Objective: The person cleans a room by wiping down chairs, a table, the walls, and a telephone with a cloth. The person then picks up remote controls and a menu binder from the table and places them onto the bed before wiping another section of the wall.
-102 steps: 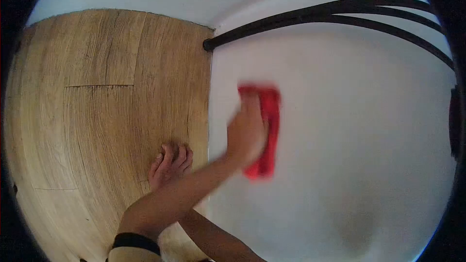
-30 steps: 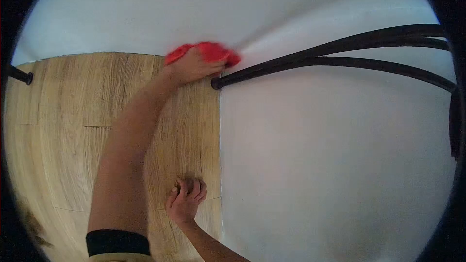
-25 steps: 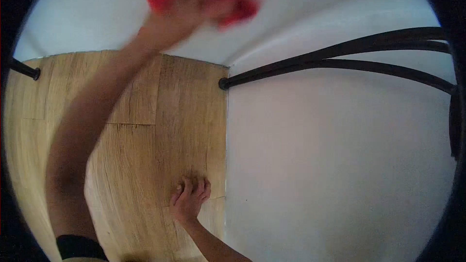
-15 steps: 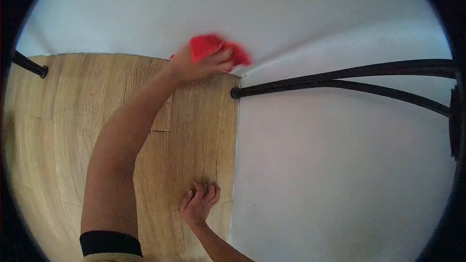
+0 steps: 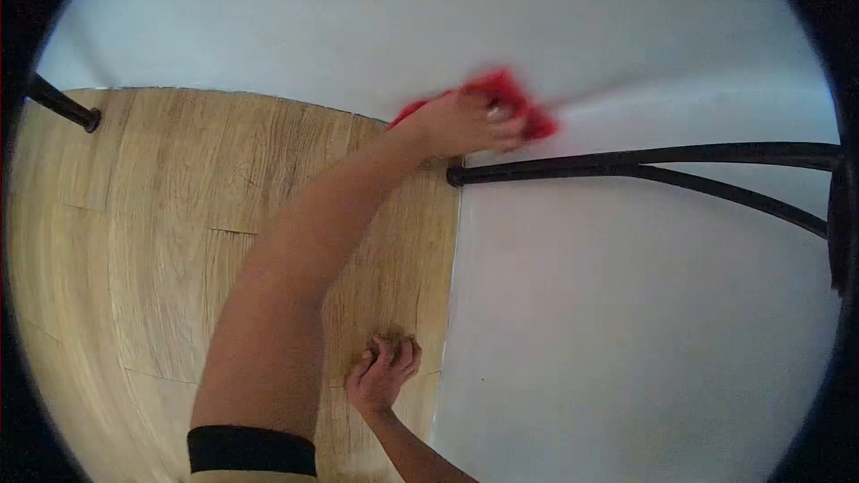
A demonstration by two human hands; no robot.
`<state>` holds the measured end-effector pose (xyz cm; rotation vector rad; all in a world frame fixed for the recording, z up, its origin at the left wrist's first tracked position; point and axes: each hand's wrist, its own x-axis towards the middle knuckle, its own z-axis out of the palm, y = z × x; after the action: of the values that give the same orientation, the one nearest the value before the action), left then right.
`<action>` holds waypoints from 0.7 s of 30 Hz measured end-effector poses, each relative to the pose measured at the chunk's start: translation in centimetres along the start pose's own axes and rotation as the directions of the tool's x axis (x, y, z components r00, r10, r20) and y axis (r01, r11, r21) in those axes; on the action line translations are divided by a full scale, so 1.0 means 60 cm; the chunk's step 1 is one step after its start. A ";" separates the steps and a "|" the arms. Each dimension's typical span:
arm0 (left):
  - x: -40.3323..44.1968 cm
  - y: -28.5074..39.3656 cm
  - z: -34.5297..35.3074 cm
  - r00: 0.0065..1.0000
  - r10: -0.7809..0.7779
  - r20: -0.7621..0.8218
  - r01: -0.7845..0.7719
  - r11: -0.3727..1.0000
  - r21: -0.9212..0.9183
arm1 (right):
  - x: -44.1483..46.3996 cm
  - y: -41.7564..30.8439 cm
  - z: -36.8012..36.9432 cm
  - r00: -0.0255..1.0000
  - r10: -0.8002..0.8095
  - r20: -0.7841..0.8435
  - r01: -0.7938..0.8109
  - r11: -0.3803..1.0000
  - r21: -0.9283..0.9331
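My left hand (image 5: pixel 465 125) is closed on a red cloth (image 5: pixel 499 85) and presses it against the white wall, low down near the corner. The cloth bunches around the fingers and looks smeared by motion; part of it is hidden under the hand. Farther down, my right hand (image 5: pixel 385 376) leans on the wood-look floor (image 5: pixel 161 286) beside the right-hand wall. Its fingers are bent and slightly apart, with nothing visible in them.
Black metal legs (image 5: pixel 644 161) stand by the corner and run along the right wall (image 5: pixel 626 322). Another black leg (image 5: pixel 67 105) meets the floor at the far left. A second white wall (image 5: pixel 268 18) rises beyond the floor.
My left hand has moved the red cloth to the right along the wall, toward the corner. My right hand stays on the floor; the view has shifted slightly.
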<state>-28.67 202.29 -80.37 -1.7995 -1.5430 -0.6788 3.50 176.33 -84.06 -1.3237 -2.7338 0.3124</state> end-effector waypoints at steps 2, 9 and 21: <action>-0.087 -0.016 -0.004 0.918 -0.247 0.309 0.383 0.750 -0.539 | -0.002 0.004 0.005 0.998 -0.039 -0.043 0.038 0.999 -0.022; -0.296 -0.282 -0.300 0.173 -0.808 -0.563 0.857 0.406 -0.318 | 0.000 0.000 -0.001 0.999 -0.051 -0.014 0.052 0.998 0.030; -0.186 -0.103 -0.162 -0.427 -0.870 -0.247 0.797 -0.233 -0.558 | -0.002 -0.004 0.003 0.997 -0.070 -0.033 0.067 0.995 -0.078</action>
<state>-36.30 188.22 -81.53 0.4650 -2.1420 -1.8991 3.36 176.06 -84.20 -1.2366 -2.7798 0.1788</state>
